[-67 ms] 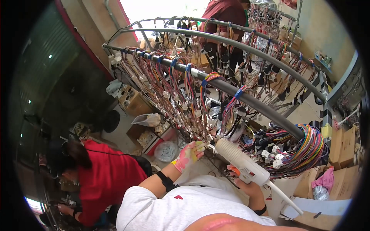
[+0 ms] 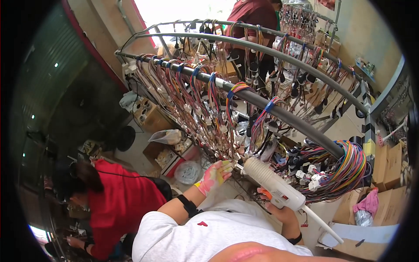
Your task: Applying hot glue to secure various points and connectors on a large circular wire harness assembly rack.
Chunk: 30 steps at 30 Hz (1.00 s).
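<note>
My right hand is wrapped around the handle of a white hot glue gun. A long white glue stick sticks out of its back end, and its nozzle points left toward my other hand. My left hand, in a pink and yellow glove, is closed at the lower end of a hanging wire harness; the exact piece between its fingertips is small and partly hidden. The nozzle tip is right beside those fingertips; whether it touches is too small to tell.
A curved metal rack crosses ahead, hung with many bundled wires. A thick coil of coloured wires with white connectors hangs at right. Cardboard boxes stand beyond it. A person in red works at left; another stands behind the rack.
My hands and the glue gun stay in nearly the same place. The hand of the person in red at left has shifted slightly.
</note>
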{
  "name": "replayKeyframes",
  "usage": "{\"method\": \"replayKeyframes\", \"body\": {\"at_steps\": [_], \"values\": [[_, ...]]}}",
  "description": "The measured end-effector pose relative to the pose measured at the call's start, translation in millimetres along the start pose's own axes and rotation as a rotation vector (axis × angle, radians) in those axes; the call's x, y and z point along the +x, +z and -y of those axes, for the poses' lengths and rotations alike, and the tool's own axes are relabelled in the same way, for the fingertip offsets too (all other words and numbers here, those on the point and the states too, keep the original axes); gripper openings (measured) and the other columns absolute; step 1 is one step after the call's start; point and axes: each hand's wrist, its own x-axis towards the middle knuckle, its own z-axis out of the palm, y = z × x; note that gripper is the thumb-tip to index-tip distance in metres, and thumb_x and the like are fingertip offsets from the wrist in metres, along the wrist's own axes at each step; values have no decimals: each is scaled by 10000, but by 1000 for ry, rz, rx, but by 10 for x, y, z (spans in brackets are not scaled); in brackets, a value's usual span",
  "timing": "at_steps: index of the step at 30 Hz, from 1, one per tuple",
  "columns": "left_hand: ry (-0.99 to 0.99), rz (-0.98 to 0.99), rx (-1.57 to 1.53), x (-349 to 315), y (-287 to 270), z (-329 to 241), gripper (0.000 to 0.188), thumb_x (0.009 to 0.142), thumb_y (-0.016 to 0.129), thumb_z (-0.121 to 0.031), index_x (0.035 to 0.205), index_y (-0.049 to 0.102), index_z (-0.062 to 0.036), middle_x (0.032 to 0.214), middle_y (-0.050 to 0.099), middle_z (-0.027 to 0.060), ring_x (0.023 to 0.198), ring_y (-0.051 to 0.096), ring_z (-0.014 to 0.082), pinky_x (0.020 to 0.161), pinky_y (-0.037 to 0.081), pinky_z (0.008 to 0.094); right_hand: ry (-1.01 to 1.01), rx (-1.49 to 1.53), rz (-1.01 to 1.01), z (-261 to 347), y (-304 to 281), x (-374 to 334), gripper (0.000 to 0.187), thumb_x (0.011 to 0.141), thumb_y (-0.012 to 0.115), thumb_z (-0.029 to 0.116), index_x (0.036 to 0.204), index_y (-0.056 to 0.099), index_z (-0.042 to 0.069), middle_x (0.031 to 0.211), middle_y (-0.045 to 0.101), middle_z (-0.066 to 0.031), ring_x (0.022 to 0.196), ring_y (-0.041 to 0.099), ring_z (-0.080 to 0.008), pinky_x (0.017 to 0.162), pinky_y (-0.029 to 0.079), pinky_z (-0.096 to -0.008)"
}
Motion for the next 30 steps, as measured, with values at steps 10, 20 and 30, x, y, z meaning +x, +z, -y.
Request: {"method": "replayKeyframes", "body": {"at_steps": [10,20,30], "values": [[-40,14,2,68,55,46,487,948,461,-369,1302,463,-35,1303,538,111,1070,554,217,935,433,365,-16,-56,25,0,-16,-43,572,790,568,-50,1337,404,-14,1245,556,-160,1174,538,-266,950,461,-354],[-37,9,0,77,39,20,481,964,423,-367,1314,456,-38,1299,542,99,1047,555,210,942,428,362,-25,-35,25,-4,25,40,566,815,599,-25,1342,395,-13,1251,552,-167,1170,540,-270,957,459,-361],[-17,102,27,164,-199,196,518,943,466,-420,1327,451,-72,1325,523,97,1076,546,215,950,423,374,-24,-27,-24,-44,26,-22,601,792,580,-19,1358,378,-8,1248,550,-163,1181,532,-278,964,454,-379]]}}
